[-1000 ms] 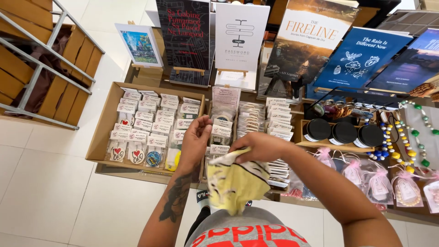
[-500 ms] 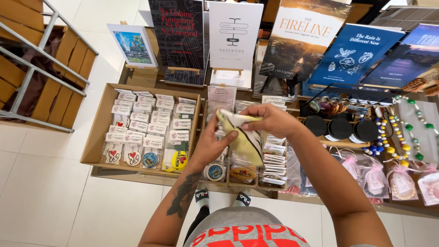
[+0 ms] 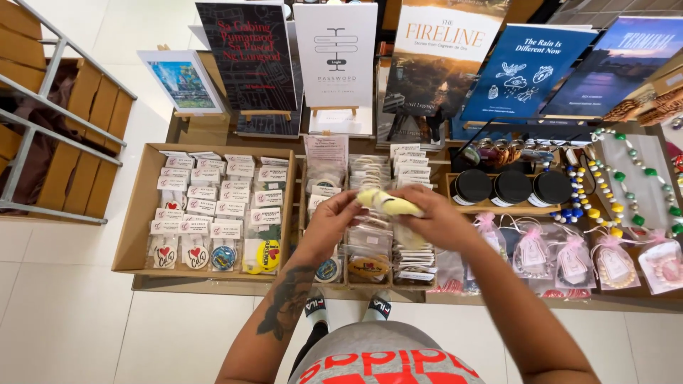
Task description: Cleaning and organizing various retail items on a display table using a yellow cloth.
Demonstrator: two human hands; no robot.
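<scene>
Fingers of both hands around rolled, crumpled pale-yellow cloth

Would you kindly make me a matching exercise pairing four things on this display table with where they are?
Things:
1. Crumpled pale yellow cloth
2. Three round black-lidded jars
3. Shallow brown cardboard tray of small white packets
4. Pink-ribboned clear gift bags

Places:
A. Far left of the table
B. Between the left hand and right hand
C. Front right edge
D. Wooden tray right of the hands

Pairs: 1-B, 2-D, 3-A, 4-C
</scene>
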